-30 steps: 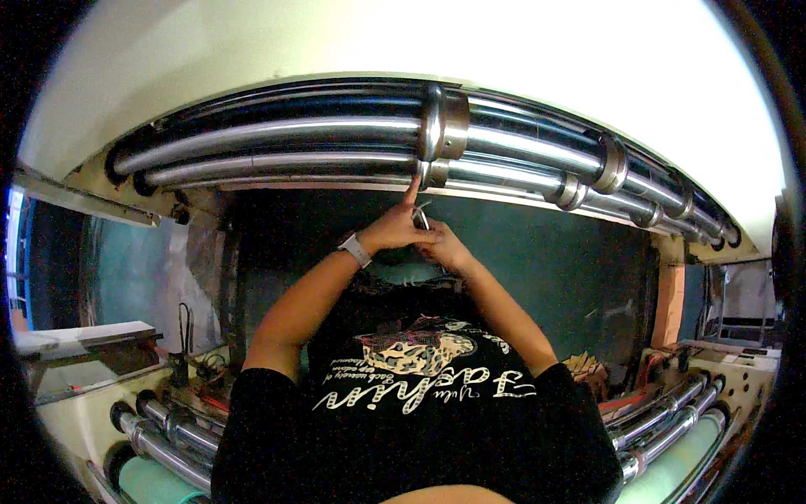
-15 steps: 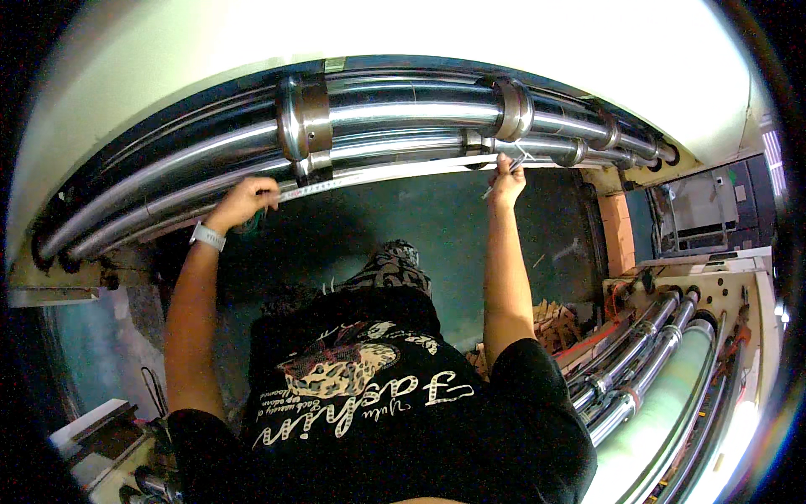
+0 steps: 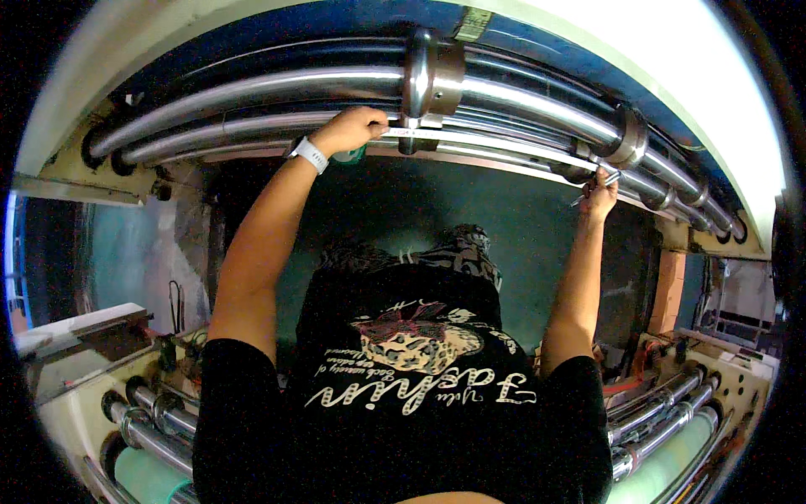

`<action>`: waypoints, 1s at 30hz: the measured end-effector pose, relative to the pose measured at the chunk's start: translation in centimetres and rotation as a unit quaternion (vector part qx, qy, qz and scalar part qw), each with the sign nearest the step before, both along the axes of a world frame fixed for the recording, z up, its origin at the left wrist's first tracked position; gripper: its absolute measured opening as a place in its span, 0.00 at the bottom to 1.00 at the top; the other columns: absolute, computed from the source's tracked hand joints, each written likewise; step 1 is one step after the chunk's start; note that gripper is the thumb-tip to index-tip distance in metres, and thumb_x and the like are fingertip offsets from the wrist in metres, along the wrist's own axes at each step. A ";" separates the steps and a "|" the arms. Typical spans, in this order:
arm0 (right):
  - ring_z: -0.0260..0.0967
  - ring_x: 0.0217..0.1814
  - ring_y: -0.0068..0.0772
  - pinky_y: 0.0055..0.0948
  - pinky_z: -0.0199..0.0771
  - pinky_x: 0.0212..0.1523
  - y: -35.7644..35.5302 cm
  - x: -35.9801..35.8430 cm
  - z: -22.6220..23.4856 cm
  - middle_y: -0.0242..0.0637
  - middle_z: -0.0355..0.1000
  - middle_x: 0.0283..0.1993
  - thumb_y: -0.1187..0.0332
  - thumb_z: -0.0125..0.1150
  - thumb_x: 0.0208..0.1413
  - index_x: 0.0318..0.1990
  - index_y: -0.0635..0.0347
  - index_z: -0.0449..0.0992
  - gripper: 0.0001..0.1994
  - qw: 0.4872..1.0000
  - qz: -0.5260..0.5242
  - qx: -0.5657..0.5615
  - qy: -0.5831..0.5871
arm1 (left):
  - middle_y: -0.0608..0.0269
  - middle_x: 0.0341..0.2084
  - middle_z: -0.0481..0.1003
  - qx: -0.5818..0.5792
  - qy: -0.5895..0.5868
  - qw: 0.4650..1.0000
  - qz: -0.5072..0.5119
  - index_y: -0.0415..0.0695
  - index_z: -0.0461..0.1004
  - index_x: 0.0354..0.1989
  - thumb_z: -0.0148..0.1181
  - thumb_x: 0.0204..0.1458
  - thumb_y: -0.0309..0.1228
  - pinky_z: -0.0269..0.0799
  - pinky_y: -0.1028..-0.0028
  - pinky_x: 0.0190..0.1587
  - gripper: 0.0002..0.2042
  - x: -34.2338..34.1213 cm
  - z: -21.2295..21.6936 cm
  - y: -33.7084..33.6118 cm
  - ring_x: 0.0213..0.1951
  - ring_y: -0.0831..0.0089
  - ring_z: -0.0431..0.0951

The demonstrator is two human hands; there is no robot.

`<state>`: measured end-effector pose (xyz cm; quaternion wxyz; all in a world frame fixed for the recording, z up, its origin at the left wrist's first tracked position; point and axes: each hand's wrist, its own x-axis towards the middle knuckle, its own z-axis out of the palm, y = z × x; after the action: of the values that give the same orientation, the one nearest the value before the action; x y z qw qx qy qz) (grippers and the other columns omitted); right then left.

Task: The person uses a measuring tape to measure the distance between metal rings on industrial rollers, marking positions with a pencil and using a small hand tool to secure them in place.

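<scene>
A white measuring tape (image 3: 462,136) is stretched along several polished metal shafts (image 3: 344,81), in front of their ring-shaped collars (image 3: 432,88). At its left end my left hand (image 3: 351,133) is closed on the tape, just left of the large collar. Something green (image 3: 351,155), perhaps the tape's case, shows under that hand. My right hand (image 3: 599,198) is closed at the other end, beside the right collar (image 3: 628,139). A slim silver tool (image 3: 610,179) sticks out of its fingers; its exact kind is unclear. Whether these fingers also pinch the tape is hard to see.
A pale machine frame (image 3: 537,21) curves above the shafts, and its side plate (image 3: 101,143) holds their left ends. Behind me stand more metal rollers, with a pale green roller (image 3: 672,454) at the lower right. Dark green floor (image 3: 403,197) lies below the tape.
My view has shifted left, so everything appears further right. My left hand has risen from below the shafts to their front, lifting its tape end beside the large collar. My right hand stays near the right collar.
</scene>
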<state>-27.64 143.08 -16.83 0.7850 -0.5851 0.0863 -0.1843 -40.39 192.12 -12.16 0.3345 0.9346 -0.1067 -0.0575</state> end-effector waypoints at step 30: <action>0.49 0.14 0.14 0.16 0.48 0.13 0.5 -0.6 1.1 0.21 0.56 0.15 0.71 0.58 0.50 0.24 0.54 0.65 0.08 0.999 0.023 -0.025 0.021 | 0.43 0.28 0.73 0.176 -0.024 0.975 0.136 0.33 0.56 0.50 0.62 0.35 0.54 0.72 0.62 0.33 0.41 -1.5 0.6 -6.8 0.32 0.51 0.76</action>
<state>-28.21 143.54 -15.72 0.7724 -0.6100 0.0842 -0.1557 -41.92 185.30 -11.55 0.1671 0.9856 0.0249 -0.0067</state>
